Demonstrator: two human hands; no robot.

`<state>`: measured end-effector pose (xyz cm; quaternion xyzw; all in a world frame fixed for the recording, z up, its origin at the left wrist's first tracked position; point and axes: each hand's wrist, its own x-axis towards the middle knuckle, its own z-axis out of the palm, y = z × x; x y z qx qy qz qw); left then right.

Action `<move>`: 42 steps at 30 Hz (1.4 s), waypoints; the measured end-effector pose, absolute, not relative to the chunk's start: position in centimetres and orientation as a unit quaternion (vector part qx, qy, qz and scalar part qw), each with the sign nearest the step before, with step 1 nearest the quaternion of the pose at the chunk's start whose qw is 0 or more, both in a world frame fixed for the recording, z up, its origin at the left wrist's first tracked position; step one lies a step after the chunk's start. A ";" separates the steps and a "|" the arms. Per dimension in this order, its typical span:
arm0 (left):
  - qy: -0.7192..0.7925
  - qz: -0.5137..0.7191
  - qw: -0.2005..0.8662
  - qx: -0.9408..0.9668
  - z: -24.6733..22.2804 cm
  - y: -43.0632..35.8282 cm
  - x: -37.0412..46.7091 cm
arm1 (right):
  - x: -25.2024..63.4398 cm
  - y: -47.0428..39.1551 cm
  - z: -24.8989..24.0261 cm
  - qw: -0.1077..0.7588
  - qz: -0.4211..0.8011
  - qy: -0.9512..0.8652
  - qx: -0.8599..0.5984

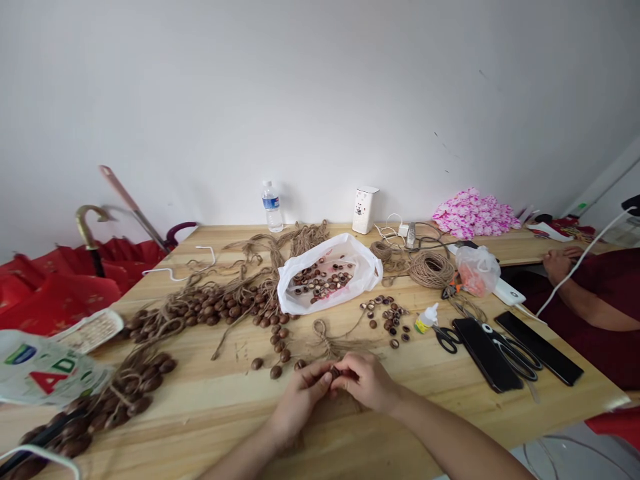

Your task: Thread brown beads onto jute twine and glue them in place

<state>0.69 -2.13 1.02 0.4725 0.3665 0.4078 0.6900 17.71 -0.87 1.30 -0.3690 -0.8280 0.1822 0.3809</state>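
Low over the near middle of the table, my left hand (304, 395) and my right hand (367, 380) meet fingertip to fingertip. Both pinch a small round brown nut shell (334, 373), partly covered by the fingers. Just beyond them lies a looped piece of twine (324, 335), with loose strands running behind my right hand. A string of brown nuts (275, 371) curves away to the left of it. Halved nut shells (390, 319) are scattered further right, near a small glue bottle (427, 319). More halves fill an opened white plastic bag (327, 273).
Bundles of strung nuts (215, 307) cover the left side. A twine coil (431, 269), scissors (511, 353) and phones (483, 353) lie right. A water bottle (272, 208) and white box (365, 210) stand at the wall. Another person's arm (583, 287) rests at far right.
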 end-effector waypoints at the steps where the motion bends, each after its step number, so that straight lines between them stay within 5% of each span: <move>1: 0.360 0.412 0.701 0.456 0.9 -2.2 0.7 | 17.8 -0.8 1.4 0.378 0.183 -0.830 -0.366; 42: 0.351 0.410 0.749 0.385 0.6 -1.9 0.6 | 17.8 -1.1 1.8 0.349 0.223 -0.831 -0.371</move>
